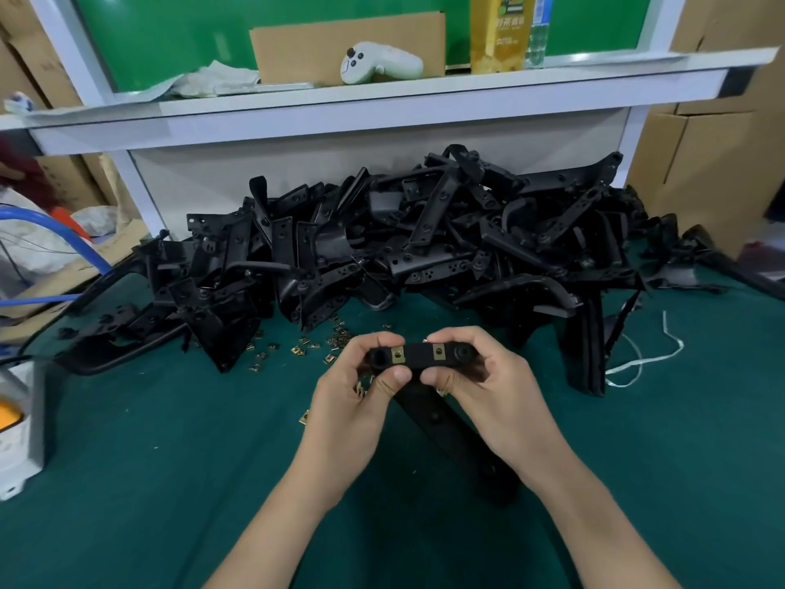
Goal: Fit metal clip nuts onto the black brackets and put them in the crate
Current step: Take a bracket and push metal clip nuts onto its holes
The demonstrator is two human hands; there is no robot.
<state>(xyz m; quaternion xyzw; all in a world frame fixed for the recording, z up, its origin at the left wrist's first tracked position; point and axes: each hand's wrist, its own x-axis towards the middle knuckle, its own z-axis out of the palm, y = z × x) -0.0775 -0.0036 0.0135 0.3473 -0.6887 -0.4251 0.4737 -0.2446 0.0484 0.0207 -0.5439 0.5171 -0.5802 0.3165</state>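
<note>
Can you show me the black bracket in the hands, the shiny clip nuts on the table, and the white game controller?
black bracket [418, 359], head view, middle of its bar.
loose clip nuts [300, 349], head view, one nut.
white controller [378, 63], head view, its body.

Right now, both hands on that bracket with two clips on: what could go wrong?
1. The bracket is pinched only at its ends by the left hand and right hand; it may slip.
2. Loose clip nuts lie scattered by the bracket pile; a slide could bury them.
3. No crate in view.
</note>
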